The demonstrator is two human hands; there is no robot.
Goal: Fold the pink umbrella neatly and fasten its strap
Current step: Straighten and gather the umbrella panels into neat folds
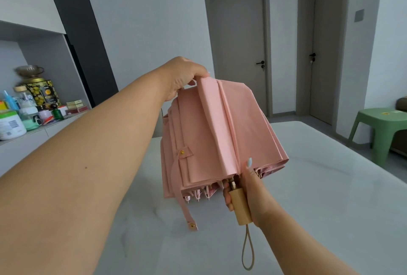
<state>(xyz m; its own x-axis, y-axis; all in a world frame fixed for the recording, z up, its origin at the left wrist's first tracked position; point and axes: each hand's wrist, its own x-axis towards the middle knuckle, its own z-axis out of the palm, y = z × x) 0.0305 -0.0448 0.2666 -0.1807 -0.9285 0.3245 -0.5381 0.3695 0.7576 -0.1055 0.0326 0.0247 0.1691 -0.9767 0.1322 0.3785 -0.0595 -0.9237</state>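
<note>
head view: a pale marbled counter (330, 186) stretches ahead to grey doors (239, 48), a green stool (378, 129) at right. on a shelf (33, 136) far left stand a floral tin (44, 93) and jars, contents unclear. the right grip (248, 195) curls round the wooden handle (240, 206); the pink umbrella (220, 133) rises from it. the left grip (182, 76) pinches its top fold. the strap (187, 211) dangles unfastened, left of the handle.

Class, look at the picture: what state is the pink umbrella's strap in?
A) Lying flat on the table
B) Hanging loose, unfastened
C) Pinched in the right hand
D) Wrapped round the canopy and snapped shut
B: the strap dangles free below the pink umbrella, its snap end touching nothing.
</note>
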